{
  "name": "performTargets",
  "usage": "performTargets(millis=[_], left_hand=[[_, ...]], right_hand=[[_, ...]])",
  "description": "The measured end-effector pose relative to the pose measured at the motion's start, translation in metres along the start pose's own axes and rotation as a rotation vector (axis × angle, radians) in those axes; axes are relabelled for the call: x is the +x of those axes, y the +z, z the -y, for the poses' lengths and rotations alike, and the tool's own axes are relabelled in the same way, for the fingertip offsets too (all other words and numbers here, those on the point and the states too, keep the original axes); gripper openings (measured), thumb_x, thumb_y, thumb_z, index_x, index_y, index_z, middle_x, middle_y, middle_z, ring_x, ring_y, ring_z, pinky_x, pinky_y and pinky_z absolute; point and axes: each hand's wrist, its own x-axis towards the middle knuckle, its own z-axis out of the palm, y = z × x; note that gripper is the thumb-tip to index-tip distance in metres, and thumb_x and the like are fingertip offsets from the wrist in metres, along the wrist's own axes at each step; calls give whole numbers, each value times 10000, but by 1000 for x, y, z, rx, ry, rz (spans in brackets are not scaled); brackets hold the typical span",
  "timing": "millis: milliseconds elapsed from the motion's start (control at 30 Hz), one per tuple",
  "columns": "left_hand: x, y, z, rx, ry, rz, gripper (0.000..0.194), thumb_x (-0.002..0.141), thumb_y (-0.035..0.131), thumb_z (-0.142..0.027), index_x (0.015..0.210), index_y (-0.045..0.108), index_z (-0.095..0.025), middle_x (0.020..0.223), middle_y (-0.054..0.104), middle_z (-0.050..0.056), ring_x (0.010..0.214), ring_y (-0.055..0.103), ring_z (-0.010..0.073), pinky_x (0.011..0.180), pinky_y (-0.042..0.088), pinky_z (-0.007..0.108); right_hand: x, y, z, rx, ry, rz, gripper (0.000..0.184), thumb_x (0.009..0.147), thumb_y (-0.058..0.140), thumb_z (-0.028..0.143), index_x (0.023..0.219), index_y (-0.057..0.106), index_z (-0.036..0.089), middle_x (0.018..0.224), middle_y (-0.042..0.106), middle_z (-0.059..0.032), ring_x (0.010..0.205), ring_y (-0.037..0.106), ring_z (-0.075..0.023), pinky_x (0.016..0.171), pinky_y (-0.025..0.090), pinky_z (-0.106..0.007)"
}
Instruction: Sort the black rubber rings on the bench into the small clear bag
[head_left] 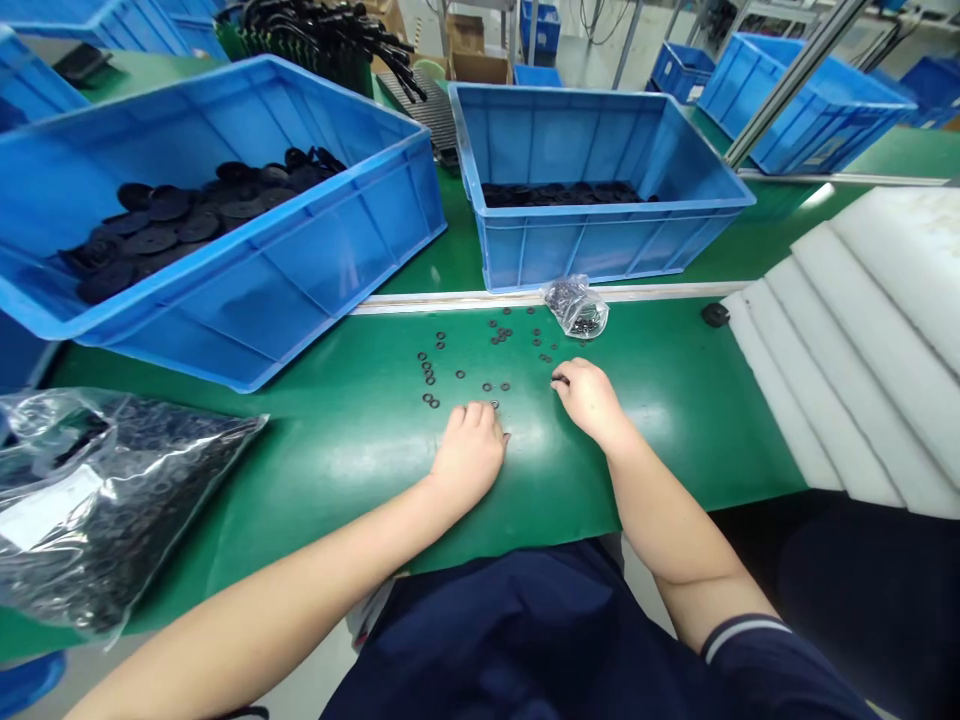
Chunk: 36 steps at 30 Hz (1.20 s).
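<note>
Several small black rubber rings (487, 352) lie scattered on the green mat (360, 430) in front of me. My left hand (469, 452) rests knuckles-up on the mat with its fingers curled under, touching the nearest rings. My right hand (590, 398) is curled too, its fingertips pinched on a small black ring at the edge of the scatter. A small clear bag of rings (576, 306) lies just beyond the scatter.
A tilted blue bin (247, 280) holding black discs sits at the left. A second blue bin (600, 240) with black parts stands behind. A large plastic bag of black parts (97, 500) lies at the near left. White foam sheets (862, 340) are stacked right.
</note>
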Motion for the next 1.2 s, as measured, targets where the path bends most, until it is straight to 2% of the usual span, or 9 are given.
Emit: performTargets(millis=[200, 300, 400, 500, 667, 933, 1000, 1100, 1200], left_hand=[[-19, 16, 17, -274, -123, -348, 415, 943, 525, -281, 1289, 601, -64, 1178, 631, 228, 1087, 545, 338, 884, 459, 469], [-25, 17, 26, -345, -177, -431, 391, 945, 532, -265, 1291, 588, -92, 1198, 622, 209, 1115, 545, 320, 907, 457, 456], [-29, 17, 35, -363, -260, -463, 320, 952, 526, -265, 1213, 626, -109, 1118, 642, 180, 1039, 565, 298, 859, 469, 430], [-31, 19, 37, -335, -311, -451, 322, 949, 539, -295, 1195, 627, -107, 1068, 643, 170, 981, 573, 292, 824, 477, 419], [-29, 24, 30, -332, -262, -347, 318, 940, 549, -308, 1187, 618, -119, 1027, 627, 157, 943, 589, 290, 796, 483, 415], [-31, 20, 27, -379, -230, -338, 351, 963, 508, -297, 1245, 595, -107, 1147, 638, 191, 1050, 587, 315, 850, 483, 440], [-34, 19, 21, -345, -213, -301, 459, 967, 506, -343, 1325, 544, -57, 1286, 596, 240, 1179, 551, 353, 938, 465, 480], [-35, 18, 9, -274, -165, -190, 763, 945, 515, -504, 1467, 368, 32, 1522, 376, 314, 1426, 344, 423, 1117, 334, 564], [-28, 17, 0, -222, -153, -80, 1003, 890, 497, -670, 1516, 242, 71, 1590, 209, 340, 1503, 170, 450, 1178, 216, 617]], right_hand=[[1, 3, 14, 40, -96, -93, 149, 922, 556, 180, 939, 704, 184, 934, 667, -88, 909, 595, -229, 848, 451, -338], [4, 8, 38, 54, -205, -135, 142, 945, 571, 236, 965, 709, 206, 992, 677, -87, 996, 567, -249, 891, 407, -377], [9, 15, 61, 32, -283, -72, 132, 950, 597, 268, 959, 721, 227, 1018, 682, -73, 1032, 544, -251, 902, 358, -397], [15, 21, 76, 7, -294, 6, 130, 948, 606, 257, 947, 733, 229, 1008, 684, -69, 1014, 537, -245, 895, 338, -400], [22, 25, 81, -41, -296, 35, 172, 962, 581, 246, 945, 751, 232, 992, 692, -80, 993, 532, -253, 902, 325, -410], [16, 29, 85, -124, -275, 55, 208, 967, 570, 263, 915, 770, 241, 1001, 690, -90, 1022, 503, -269, 868, 318, -418], [10, 30, 86, -152, -316, 50, 243, 989, 521, 259, 997, 763, 237, 1050, 683, -100, 1049, 488, -276, 881, 315, -428], [4, 28, 85, -124, -351, 44, 278, 999, 481, 250, 1078, 747, 228, 1144, 672, -107, 1082, 480, -277, 906, 323, -438], [6, 20, 67, -11, -289, -33, 292, 988, 471, 233, 1095, 742, 230, 1213, 664, -95, 1130, 495, -265, 946, 344, -429]])
